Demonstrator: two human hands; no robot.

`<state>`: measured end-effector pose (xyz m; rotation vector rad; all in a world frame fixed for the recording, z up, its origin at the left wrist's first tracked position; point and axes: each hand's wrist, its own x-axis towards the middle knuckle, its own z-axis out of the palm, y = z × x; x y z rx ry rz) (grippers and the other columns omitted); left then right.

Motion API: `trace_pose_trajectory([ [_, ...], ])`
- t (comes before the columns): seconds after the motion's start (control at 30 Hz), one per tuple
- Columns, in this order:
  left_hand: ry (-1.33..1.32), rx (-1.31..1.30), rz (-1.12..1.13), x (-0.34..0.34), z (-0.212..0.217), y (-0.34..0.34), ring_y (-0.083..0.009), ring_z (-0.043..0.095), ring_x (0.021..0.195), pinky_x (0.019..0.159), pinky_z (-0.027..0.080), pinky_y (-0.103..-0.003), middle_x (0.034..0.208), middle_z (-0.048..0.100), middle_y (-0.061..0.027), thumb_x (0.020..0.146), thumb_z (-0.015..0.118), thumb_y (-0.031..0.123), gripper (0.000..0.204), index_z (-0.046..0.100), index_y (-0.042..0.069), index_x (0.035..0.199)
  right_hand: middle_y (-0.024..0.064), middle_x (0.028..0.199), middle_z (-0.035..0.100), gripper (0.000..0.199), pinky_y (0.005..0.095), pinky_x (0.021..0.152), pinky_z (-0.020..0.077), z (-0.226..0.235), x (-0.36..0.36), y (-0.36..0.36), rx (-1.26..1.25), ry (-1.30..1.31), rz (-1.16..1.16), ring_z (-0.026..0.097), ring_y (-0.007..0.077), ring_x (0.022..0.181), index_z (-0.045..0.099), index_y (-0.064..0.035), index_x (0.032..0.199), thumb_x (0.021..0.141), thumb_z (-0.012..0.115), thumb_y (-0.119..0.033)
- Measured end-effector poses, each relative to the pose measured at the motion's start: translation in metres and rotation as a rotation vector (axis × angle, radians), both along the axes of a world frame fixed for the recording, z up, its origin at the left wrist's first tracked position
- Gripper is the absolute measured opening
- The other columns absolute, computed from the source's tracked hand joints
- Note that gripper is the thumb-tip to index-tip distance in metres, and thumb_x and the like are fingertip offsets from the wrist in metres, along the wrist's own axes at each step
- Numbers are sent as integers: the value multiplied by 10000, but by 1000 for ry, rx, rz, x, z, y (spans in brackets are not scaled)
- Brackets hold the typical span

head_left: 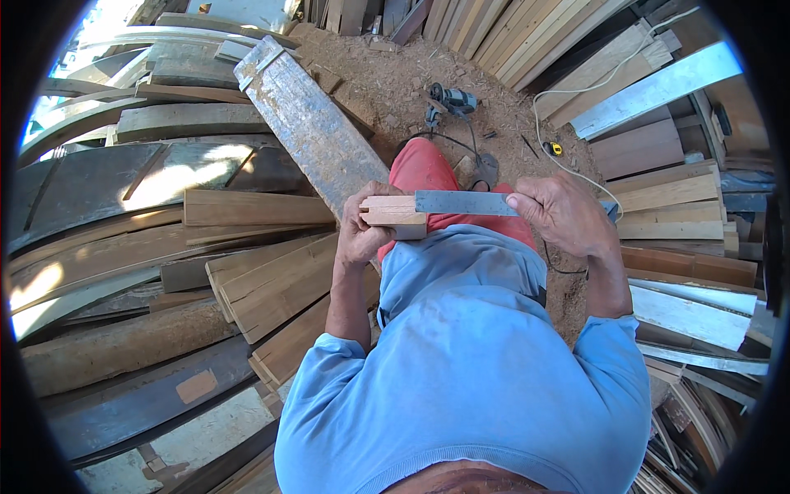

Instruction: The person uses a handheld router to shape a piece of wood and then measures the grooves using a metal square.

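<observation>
My left hand [357, 234] is closed round a short, pale wooden block [393, 217] with a slot cut along its left end. It holds the block level above my lap. In my right hand [569, 216] is a long, flat grey metal bar [465, 202], its thumb pressed along the near edge. The bar's left end touches or overlaps the block's right end; the exact contact cannot be made out. Its other end sticks out past the right hand. Whether the bar is a file or a plain blade does not show.
A worn, wide plank [309, 115] slants away at the left front. On the sawdust-covered ground ahead lie a corded power tool [449, 100] and a yellow tape measure [553, 149]. Stacked boards [271, 276] line both sides, and a pale cord [536, 123] runs along the right.
</observation>
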<state>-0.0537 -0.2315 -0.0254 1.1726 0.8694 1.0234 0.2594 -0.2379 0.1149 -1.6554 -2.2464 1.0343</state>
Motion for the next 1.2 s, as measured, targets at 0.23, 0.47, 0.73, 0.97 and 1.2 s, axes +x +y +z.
trace_pose_trajectory([
  [0.23, 0, 50, -4, -1, -4, 2, -140, 654, 916, 851, 509, -283, 982, 702, -61, 556, 606, -28, 448, 666, 1, 999, 193, 637, 472, 449, 471, 567, 373, 0, -2, 2, -2, -14, -4, 464, 398, 596, 515, -5, 734, 1000, 555, -364],
  [0.47, -13, 12, 19, 1, 3, 1, -157, 659, 907, 874, 507, -295, 964, 711, -75, 499, 594, 26, 502, 683, -23, 990, 198, 640, 480, 432, 474, 569, 377, 0, -2, 2, 6, 1, 3, 472, 407, 601, 522, -1, 744, 996, 562, -350],
  [0.73, 13, 18, 36, 1, -3, 0, -158, 656, 907, 872, 508, -297, 959, 709, -75, 503, 591, 13, 485, 683, -20, 978, 219, 660, 559, 416, 516, 599, 419, -1, -2, 3, 16, -37, 18, 576, 435, 654, 601, -29, 755, 991, 544, -366],
  [0.97, 27, 20, 27, 1, 3, 0, -144, 653, 908, 877, 512, -296, 967, 712, -63, 519, 610, -62, 468, 689, -10, 978, 222, 657, 552, 420, 518, 605, 420, 0, -3, 4, -23, -44, 12, 576, 436, 658, 594, -26, 752, 991, 540, -367],
  [1.2, -15, -19, 0, -1, 7, 0, -139, 650, 905, 868, 511, -296, 974, 714, -66, 536, 620, -41, 462, 685, -14, 993, 221, 650, 551, 423, 511, 606, 430, -1, -2, 5, -18, -36, 16, 575, 431, 649, 597, -19, 753, 992, 542, -364],
])
